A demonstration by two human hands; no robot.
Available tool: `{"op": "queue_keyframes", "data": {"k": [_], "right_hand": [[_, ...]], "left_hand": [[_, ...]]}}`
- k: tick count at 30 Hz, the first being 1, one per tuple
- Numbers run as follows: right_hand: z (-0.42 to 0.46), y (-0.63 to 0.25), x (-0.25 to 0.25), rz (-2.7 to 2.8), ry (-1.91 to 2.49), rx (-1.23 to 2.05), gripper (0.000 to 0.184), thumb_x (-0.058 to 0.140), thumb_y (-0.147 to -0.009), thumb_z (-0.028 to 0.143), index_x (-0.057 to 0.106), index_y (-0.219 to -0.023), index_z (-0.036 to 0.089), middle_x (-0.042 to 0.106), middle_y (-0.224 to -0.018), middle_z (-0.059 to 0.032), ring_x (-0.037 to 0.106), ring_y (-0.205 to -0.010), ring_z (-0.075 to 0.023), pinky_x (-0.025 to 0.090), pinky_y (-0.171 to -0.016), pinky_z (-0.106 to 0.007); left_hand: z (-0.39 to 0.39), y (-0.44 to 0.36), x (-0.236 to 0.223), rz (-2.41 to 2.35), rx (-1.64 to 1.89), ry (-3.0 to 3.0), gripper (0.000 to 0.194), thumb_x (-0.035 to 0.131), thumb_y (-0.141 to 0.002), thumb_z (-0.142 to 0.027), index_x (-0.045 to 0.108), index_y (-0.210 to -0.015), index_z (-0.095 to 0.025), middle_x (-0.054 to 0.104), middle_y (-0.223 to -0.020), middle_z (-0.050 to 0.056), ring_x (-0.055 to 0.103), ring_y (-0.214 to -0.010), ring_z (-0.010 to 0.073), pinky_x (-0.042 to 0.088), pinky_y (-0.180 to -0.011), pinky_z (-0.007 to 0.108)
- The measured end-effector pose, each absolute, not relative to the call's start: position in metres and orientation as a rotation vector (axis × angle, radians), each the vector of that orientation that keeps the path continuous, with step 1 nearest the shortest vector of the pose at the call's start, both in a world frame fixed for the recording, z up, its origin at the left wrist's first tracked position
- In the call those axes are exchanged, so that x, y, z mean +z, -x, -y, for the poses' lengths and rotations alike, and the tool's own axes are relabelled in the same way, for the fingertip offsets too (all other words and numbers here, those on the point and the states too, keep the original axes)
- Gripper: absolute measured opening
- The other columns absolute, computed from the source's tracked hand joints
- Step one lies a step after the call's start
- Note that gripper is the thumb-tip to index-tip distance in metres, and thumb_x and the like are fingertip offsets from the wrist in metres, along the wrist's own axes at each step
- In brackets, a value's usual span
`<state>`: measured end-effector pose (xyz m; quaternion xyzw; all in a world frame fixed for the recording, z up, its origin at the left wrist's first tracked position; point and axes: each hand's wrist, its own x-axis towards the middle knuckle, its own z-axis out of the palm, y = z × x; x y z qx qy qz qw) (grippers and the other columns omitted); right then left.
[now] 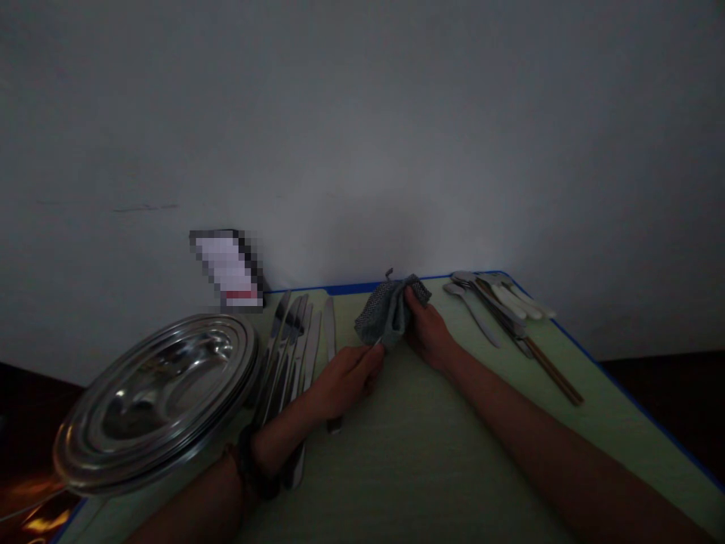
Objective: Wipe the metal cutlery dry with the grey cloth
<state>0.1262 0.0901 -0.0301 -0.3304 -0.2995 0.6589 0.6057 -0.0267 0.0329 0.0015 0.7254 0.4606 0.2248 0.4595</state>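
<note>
My right hand point(429, 332) is closed around a grey cloth point(385, 311), bunched above the middle of the pale green table point(430, 453). My left hand point(347, 378) is closed on the handle of a thin metal utensil point(377, 343) whose far end disappears into the cloth. What kind of utensil it is stays hidden. A dark band circles my left wrist.
A row of metal knives point(294, 340) lies left of my hands. A stack of round steel plates point(161, 397) sits at the table's left edge. Spoons, pale-handled cutlery and wooden chopsticks point(510, 310) lie at the right. A white wall rises behind; the table has a blue rim.
</note>
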Motion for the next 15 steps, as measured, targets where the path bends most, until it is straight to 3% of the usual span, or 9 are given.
{"op": "queue_keyframes", "data": {"k": [7,15], "right_hand": [[-0.0921,-0.1278,-0.0329,0.715,0.730,1.476,0.023,0.071,-0.058,0.024,0.064,-0.080,0.020,0.069,-0.084,-0.0020,0.061,-0.088,-0.0187,0.044,-0.082,-0.035],[-0.0905,-0.1254,-0.0307,0.690,0.745,1.454,0.021,0.069,-0.063,0.034,0.065,-0.077,0.018,0.068,-0.078,-0.0023,0.061,-0.086,-0.0177,0.044,-0.079,-0.032]], "left_hand": [[-0.0326,0.0260,0.0024,-1.150,0.536,-1.776,0.044,0.027,-0.087,-0.047,0.037,-0.054,-0.019,0.037,-0.046,-0.006,0.037,-0.045,0.0094,0.031,-0.045,0.022],[-0.0315,0.0272,0.0022,-1.121,0.527,-1.824,0.045,0.027,-0.088,-0.044,0.039,-0.053,-0.018,0.038,-0.046,-0.006,0.038,-0.045,0.0087,0.032,-0.048,0.022]]}}
